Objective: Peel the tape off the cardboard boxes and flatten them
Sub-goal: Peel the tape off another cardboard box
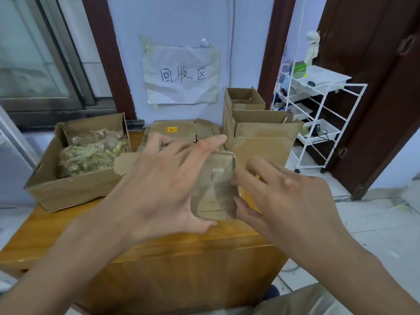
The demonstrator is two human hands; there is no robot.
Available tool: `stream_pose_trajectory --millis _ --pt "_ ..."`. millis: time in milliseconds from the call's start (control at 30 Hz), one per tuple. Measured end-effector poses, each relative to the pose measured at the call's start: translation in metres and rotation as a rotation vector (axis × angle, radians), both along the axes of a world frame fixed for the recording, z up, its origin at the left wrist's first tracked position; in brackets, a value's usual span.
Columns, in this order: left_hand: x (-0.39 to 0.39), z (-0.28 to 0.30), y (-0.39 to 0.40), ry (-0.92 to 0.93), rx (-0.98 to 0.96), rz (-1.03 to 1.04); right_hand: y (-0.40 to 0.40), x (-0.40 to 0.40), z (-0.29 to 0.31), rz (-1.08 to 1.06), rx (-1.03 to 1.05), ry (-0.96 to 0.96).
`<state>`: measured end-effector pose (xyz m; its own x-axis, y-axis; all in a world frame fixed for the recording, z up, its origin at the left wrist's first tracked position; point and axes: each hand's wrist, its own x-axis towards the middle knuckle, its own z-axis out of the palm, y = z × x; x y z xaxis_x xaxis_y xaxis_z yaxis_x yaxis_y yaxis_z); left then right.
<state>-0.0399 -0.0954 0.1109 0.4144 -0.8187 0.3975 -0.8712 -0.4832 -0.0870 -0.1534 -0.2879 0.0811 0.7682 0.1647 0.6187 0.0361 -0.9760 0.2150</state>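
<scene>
While the left hand (159,187) grips the small box (216,189) (taped), the right hand (279,196) pinches its edge.

Two bare arms show, with no sleeves on them. The left hand (159,185) and the right hand (288,201) wear no gloves, no rings and no watch. Down in the bottom right corner there is a bit of grey-brown cloth (302,301), maybe trousers, but it is blurry.
</scene>
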Motion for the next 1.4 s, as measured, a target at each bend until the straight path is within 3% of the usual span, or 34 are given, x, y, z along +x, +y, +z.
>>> stream_pose_trajectory --millis 167,300,500,700,833,933,1133,1400 --pt "0.002 0.0 0.0 0.085 -0.01 -0.001 -0.004 0.011 -0.007 0.121 -0.188 -0.152" --pt "0.0 -0.006 0.001 0.139 0.008 0.001 -0.006 0.024 -0.012 0.153 -0.166 -0.149" --pt "0.002 -0.015 0.013 0.266 -0.075 -0.025 -0.016 0.012 -0.001 0.29 0.003 0.094" --pt "0.003 -0.014 0.007 0.263 -0.089 -0.037 0.002 0.019 0.003 0.161 -0.283 0.048" --pt "0.007 -0.015 0.006 0.266 -0.136 -0.053 0.004 0.026 0.007 0.227 -0.396 0.075" --pt "0.007 -0.014 0.008 0.272 -0.182 -0.048 -0.002 0.033 0.01 0.245 -0.313 0.106" --pt "0.009 -0.02 0.014 0.282 -0.162 -0.057 -0.01 0.03 0.013 0.294 0.09 0.291" --pt "0.012 -0.021 0.013 0.264 -0.128 -0.068 -0.01 0.033 0.018 0.331 -0.08 0.263"
